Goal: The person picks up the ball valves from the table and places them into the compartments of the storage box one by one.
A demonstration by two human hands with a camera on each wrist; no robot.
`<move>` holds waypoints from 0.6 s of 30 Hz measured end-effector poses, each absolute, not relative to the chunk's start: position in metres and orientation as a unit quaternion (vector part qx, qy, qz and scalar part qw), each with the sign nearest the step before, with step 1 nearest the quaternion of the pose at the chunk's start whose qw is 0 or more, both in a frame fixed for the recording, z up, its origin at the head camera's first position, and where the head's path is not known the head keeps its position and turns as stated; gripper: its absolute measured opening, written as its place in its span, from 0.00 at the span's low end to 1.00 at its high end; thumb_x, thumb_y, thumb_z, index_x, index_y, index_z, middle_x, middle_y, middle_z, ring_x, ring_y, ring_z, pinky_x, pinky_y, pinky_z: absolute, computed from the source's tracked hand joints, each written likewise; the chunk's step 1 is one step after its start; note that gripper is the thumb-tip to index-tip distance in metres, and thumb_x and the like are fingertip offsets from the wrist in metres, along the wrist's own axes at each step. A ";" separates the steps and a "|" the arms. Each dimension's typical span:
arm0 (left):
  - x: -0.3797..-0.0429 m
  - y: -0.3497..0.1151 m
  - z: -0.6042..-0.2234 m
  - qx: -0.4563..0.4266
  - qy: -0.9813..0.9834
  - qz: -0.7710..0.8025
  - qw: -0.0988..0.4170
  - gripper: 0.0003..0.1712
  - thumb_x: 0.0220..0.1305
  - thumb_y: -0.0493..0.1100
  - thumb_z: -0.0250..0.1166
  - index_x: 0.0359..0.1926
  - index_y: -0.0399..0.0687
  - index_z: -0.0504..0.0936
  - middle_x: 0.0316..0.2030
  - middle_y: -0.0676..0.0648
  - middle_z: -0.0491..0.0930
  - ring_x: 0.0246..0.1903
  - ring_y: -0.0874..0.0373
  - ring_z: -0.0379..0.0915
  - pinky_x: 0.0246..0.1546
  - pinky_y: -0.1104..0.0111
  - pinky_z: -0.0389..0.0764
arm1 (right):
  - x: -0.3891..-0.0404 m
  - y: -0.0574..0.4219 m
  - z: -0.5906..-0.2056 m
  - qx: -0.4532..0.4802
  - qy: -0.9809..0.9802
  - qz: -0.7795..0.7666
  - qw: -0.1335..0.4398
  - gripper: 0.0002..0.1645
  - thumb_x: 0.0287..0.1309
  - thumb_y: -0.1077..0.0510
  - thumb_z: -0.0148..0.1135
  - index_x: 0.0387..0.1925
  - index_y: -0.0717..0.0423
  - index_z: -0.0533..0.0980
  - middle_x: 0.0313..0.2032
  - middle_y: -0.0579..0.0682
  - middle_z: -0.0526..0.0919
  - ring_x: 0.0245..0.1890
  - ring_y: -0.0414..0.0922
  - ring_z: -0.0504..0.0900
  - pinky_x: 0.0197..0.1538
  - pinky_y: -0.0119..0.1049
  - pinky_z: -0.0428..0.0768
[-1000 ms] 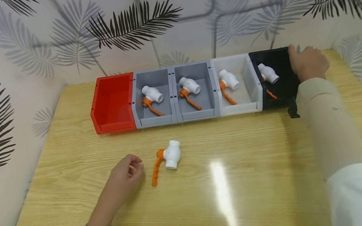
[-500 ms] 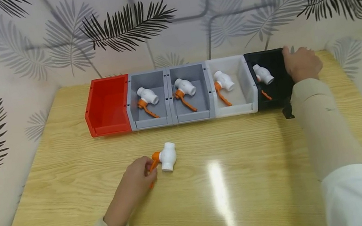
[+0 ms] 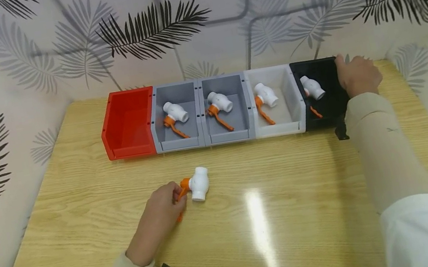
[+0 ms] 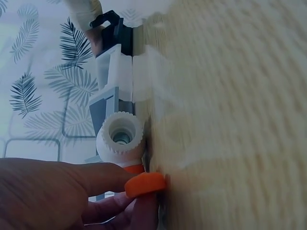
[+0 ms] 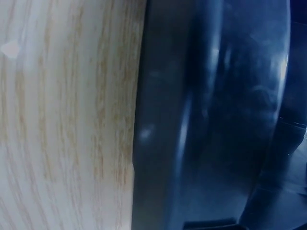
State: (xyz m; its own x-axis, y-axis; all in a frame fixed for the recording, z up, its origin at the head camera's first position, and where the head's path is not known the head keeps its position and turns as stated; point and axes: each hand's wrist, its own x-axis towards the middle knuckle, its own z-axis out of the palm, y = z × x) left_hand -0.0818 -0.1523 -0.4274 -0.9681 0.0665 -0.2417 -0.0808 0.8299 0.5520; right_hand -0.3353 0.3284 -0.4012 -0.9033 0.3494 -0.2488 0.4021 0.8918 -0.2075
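On the wooden table, a white ball valve (image 3: 200,184) with an orange lever lies in front of the row of bins. My left hand (image 3: 161,213) pinches its orange lever (image 4: 144,184) between thumb and fingers; the left wrist view shows the white body (image 4: 117,151) with its round opening facing the camera. At the far right of the row, my right hand (image 3: 359,74) grips the right side wall of the black bin (image 3: 334,118). The fingers of that hand are mostly hidden, and the right wrist view holds only the bin's dark surface (image 4: 125,40) and wood.
Left of the black bin stand a white bin (image 3: 281,129), two grey bins (image 3: 228,137) and a red bin (image 3: 132,150), joined in a row. One similar valve (image 3: 266,95) lies in each bin except the red. A leaf-patterned covering (image 3: 201,55) rises behind.
My left hand has moved right to the valve on the table and taken its orange lever between the fingers. The right hand stays at the black bin. The head view has shifted slightly.
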 end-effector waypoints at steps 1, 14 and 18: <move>-0.082 -0.152 -0.427 -0.005 0.948 0.292 0.127 0.06 0.58 0.39 0.63 0.30 0.43 0.74 0.23 0.49 0.69 0.22 0.59 0.65 0.22 0.70 0.67 | -0.335 0.328 -0.401 0.194 0.967 -0.127 0.103 0.61 0.55 0.26 0.07 0.63 0.74 0.55 0.60 0.74 0.60 0.54 0.70 0.65 0.48 0.61 0.69; -0.083 -0.157 -0.426 0.019 0.937 0.325 0.126 0.06 0.59 0.38 0.63 0.31 0.41 0.74 0.25 0.49 0.73 0.24 0.59 0.67 0.25 0.69 0.71 | -0.333 0.326 -0.398 0.196 0.967 -0.127 0.101 0.59 0.57 0.28 0.08 0.62 0.75 0.57 0.59 0.74 0.62 0.52 0.69 0.67 0.49 0.60 0.69; -0.082 -0.158 -0.425 0.026 0.936 0.328 0.128 0.06 0.60 0.39 0.62 0.31 0.42 0.74 0.24 0.50 0.72 0.24 0.59 0.67 0.25 0.68 0.71 | -0.331 0.325 -0.396 0.196 0.967 -0.128 0.100 0.59 0.57 0.28 0.08 0.62 0.74 0.57 0.59 0.74 0.62 0.52 0.69 0.67 0.49 0.60 0.69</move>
